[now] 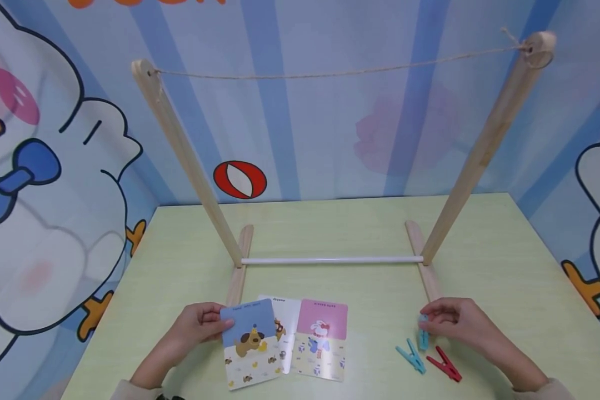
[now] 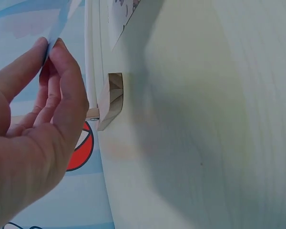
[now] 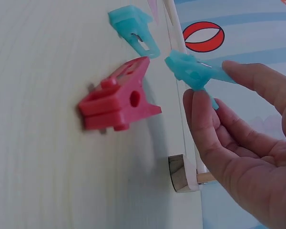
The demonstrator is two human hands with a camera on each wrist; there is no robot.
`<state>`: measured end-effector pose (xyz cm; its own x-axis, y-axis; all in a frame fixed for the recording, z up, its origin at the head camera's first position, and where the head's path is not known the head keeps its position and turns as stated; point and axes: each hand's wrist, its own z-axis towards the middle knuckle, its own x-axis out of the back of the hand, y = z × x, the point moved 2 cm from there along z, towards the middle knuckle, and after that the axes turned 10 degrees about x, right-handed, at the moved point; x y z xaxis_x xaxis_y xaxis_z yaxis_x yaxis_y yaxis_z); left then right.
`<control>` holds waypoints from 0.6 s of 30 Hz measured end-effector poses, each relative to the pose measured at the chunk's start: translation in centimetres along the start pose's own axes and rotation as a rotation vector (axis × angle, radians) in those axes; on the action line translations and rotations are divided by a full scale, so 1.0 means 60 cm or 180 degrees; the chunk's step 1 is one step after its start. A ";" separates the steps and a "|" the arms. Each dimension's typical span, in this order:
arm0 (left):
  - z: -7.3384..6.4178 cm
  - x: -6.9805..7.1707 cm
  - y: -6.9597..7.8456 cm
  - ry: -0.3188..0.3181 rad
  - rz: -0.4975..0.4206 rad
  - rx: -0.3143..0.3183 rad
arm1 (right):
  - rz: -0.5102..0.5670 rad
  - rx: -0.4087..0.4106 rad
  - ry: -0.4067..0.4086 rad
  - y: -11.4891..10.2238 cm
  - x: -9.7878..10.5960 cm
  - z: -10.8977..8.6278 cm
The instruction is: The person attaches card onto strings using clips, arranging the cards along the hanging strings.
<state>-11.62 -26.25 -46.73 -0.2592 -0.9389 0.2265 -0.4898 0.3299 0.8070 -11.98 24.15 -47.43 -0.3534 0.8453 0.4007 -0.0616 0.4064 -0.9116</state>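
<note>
My left hand (image 1: 199,326) pinches the edge of a blue card with a dog on it (image 1: 250,355), lifted partly over a white card (image 1: 285,314). Beside that lies a pink card with a rabbit (image 1: 322,339). In the left wrist view, thumb and fingertips meet on the blue card (image 2: 59,24). My right hand (image 1: 455,321) holds a teal clothespin (image 3: 193,69) between thumb and fingers, just above the table. Near it lie another teal clothespin (image 1: 411,356) and a red clothespin (image 1: 445,364); the right wrist view shows the red clothespin (image 3: 117,98) close up.
A wooden frame stands behind the hands, with a left post (image 1: 187,155), a right post (image 1: 485,144) and a white crossbar (image 1: 330,260). A string (image 1: 300,76) is tied between the post tops. The pale table (image 1: 370,222) meets a blue patterned backdrop (image 1: 325,139).
</note>
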 end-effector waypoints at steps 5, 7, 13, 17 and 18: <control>-0.003 0.005 0.010 0.0037 0.0052 -0.0010 | 0.0252 0.0056 -0.0031 0.000 0.005 -0.001; -0.003 0.007 0.013 0.0048 0.0064 -0.0029 | 0.0297 0.0094 -0.0054 -0.001 0.007 -0.002; -0.003 0.015 0.023 0.0046 0.0095 -0.0185 | 0.0311 0.0192 -0.0055 -0.004 0.012 -0.002; -0.005 0.020 0.027 0.0030 0.0122 -0.0292 | 0.0311 0.0188 -0.0043 -0.005 0.016 -0.002; -0.005 0.021 0.028 0.0035 0.0133 -0.0321 | 0.0310 0.0190 -0.0042 -0.005 0.017 -0.003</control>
<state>-12.51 -26.91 -44.92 -0.2682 -0.9257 0.2667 -0.3923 0.3578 0.8474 -12.18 24.96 -46.74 -0.3727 0.8750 0.3091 -0.0817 0.3008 -0.9502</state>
